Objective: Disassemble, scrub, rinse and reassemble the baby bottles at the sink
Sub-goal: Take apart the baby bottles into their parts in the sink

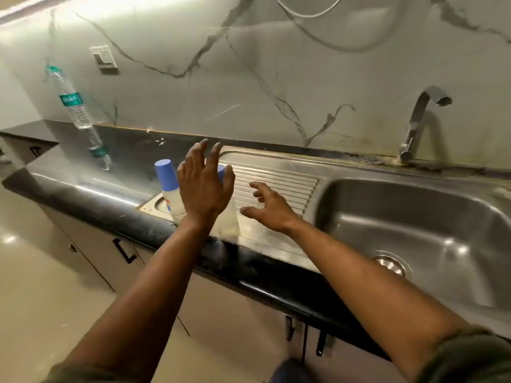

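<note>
Two baby bottles with blue caps stand on the left end of the steel drainboard (279, 175). The first baby bottle (168, 186) shows in full left of my left hand. The second baby bottle (225, 214) is mostly hidden behind that hand; only a bit of its blue cap and its clear body show. My left hand (206, 186) hovers in front of the second bottle with fingers spread, holding nothing. My right hand (269, 207) is over the drainboard just right of the bottles, fingers apart and curled, also with nothing in it.
The sink basin (414, 230) with its drain lies to the right, under a chrome tap (417, 123). A clear plastic water bottle (73, 103) stands on the dark counter (91, 186) at the back left. Cabinet doors and a tiled floor lie below.
</note>
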